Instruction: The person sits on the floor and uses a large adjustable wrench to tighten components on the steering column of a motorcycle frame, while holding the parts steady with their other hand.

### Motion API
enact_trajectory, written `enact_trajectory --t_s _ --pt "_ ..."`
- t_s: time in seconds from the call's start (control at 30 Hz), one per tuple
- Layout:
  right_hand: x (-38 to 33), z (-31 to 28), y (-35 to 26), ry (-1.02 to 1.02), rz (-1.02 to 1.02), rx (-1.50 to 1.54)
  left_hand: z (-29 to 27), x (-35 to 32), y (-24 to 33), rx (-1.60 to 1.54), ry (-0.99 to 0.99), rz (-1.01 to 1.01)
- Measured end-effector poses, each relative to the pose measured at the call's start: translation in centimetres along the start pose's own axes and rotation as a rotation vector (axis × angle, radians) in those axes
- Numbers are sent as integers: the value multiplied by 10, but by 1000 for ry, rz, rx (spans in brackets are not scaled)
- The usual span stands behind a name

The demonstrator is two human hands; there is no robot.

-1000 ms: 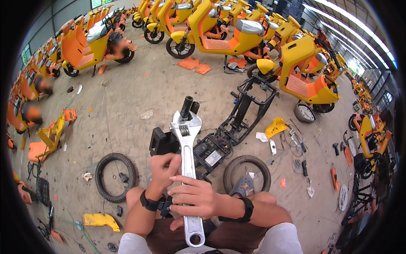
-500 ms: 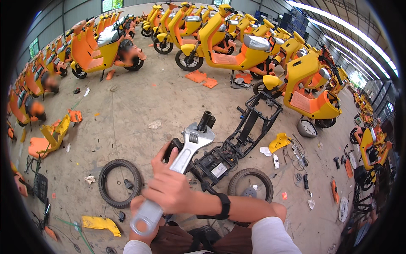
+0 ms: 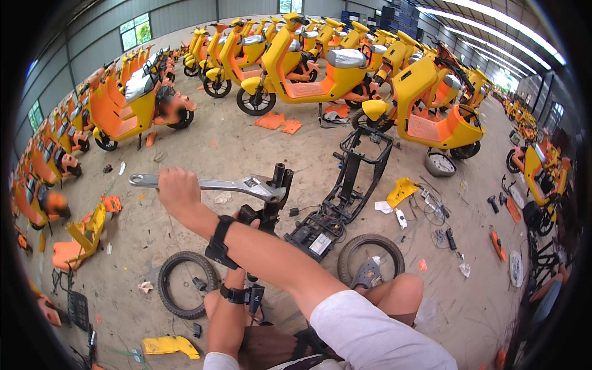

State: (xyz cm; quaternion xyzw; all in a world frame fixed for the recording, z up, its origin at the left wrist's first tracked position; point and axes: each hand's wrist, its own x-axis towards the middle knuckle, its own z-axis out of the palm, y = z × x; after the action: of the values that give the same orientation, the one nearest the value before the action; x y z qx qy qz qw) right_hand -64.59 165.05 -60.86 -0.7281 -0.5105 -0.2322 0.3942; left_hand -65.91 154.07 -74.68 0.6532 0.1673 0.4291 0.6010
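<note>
My right hand [image 3: 179,194] is closed around the handle of a silver adjustable wrench [image 3: 216,184], which lies nearly level. The wrench's jaw is at the upper part of a black metal fork [image 3: 271,213] with upright tube ends, in front of me. My left hand [image 3: 237,277] is below, largely hidden behind my right forearm. A bit of a finger shows beside the fork's black block, and the hand appears closed on the fork. Just right of the fork lies a bare black scooter frame [image 3: 351,185] with wiring and a battery-like box.
A loose tyre [image 3: 165,290] lies at left, and a second tyre [image 3: 394,250] lies at right by my shoe [image 3: 368,274]. Yellow panels [image 3: 169,346], a grey wheel hub [image 3: 441,163] and scattered cables [image 3: 438,203] are on the floor. Rows of yellow scooters [image 3: 302,86] stand beyond.
My right hand has swung the wrench handle away from me and to the left, from pointing toward me to nearly level. My right forearm now crosses over my left hand. The view has shifted slightly.
</note>
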Motion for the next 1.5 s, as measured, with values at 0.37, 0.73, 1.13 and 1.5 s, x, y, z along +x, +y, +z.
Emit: enact_trajectory --t_s 0.37,0.73,1.13,1.5 --pt "9 -61 9 -195 -368 -100 -18 -1 4 330 23 151" --pt "16 -171 13 232 -277 304 -20 0 16 361 170 140" --pt "-124 -303 41 427 -357 626 -15 -1 23 263 141 36" --pt "-147 -287 83 190 -753 853 -7 -3 31 305 190 -20"
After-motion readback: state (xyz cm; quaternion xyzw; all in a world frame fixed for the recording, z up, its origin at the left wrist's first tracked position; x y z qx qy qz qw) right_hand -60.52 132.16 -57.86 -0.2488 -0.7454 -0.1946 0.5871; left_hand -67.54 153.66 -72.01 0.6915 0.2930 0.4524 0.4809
